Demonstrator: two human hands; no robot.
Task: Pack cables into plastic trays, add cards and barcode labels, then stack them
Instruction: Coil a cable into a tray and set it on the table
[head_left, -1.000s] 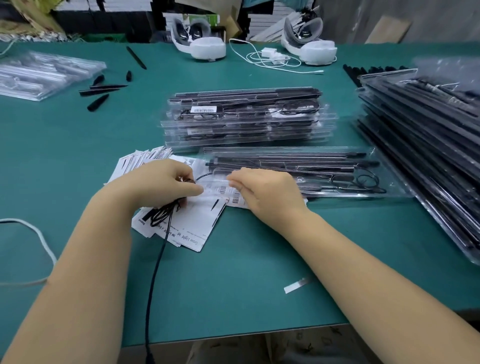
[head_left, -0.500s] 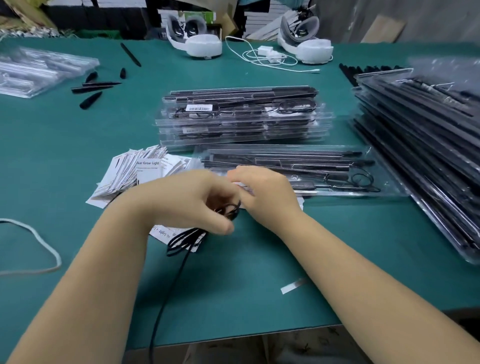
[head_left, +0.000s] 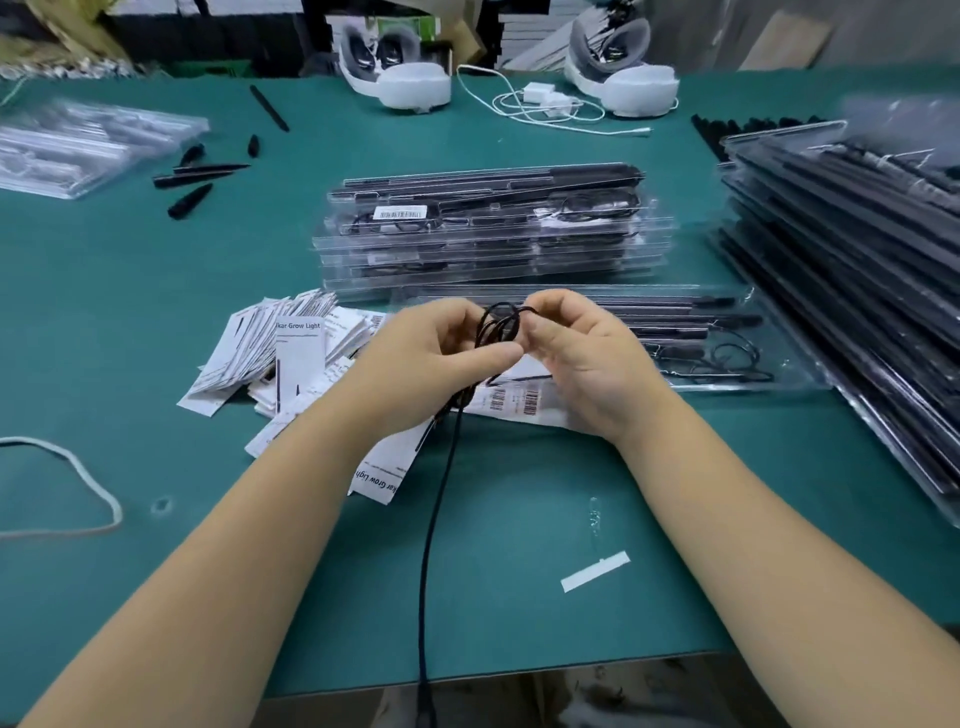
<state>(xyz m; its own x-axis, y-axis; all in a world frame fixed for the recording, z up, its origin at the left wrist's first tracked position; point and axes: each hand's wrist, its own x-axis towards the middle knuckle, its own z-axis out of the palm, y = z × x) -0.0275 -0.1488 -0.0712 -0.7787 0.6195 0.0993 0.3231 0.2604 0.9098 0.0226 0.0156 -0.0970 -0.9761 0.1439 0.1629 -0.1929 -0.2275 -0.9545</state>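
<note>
I see both hands raised just above the green tabletop (head_left: 519, 519), meeting over the near edge of the open tray (head_left: 737, 338), which I take as my landmark. My left hand (head_left: 431, 358) curls around a small coil of black cable (head_left: 498, 325), thumb pressed across the loops; my right hand (head_left: 582, 358) pinches the same coil from the other side with bent fingers. The cable's free length hangs from the coil toward me and drops past the tabletop edge. Left of the tray lies a fanned heap of printed cards (head_left: 291, 348), and a sheet of barcode labels (head_left: 514, 400) lies just in front of the tray, under my hands. Directly behind the tray stands a stack of filled trays (head_left: 493, 234), the top one bearing a barcode sticker. Right of the tray a larger, slanting pile of trays (head_left: 857, 270) rises. A white paper strip (head_left: 595, 570) lies well in front of the tray.
</note>
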